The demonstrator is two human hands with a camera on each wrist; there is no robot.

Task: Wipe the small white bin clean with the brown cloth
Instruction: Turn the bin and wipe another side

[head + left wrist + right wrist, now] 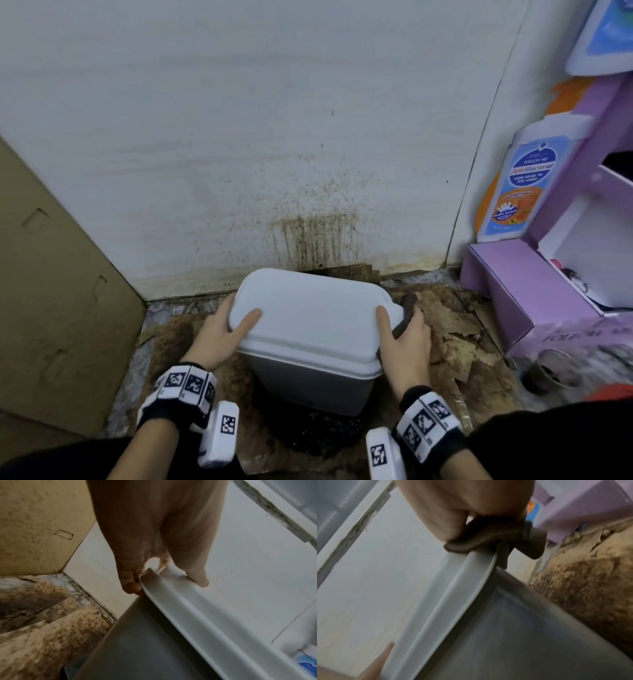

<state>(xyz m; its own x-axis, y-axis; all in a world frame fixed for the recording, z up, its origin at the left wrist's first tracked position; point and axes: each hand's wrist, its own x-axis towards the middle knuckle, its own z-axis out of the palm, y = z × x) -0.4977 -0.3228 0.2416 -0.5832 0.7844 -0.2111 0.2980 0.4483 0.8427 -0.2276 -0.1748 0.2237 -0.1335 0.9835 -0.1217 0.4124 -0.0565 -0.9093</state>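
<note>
The small white bin (315,322) stands on the dirty floor against the wall, its lid on and its lower body grey. My left hand (222,329) grips the lid's left edge, thumb on top and fingers beneath the rim (154,582). My right hand (404,335) clasps the lid's right edge with the brown cloth (407,308) pinched between palm and lid. In the right wrist view the brown cloth (488,539) drapes over the lid's corner under my hand (464,507).
A stained white wall (274,137) rises right behind the bin. A cardboard sheet (51,291) leans at the left. A purple display box (548,291) with a bottle-shaped card (524,181) stands at the right. Torn, soiled cardboard (455,342) covers the floor.
</note>
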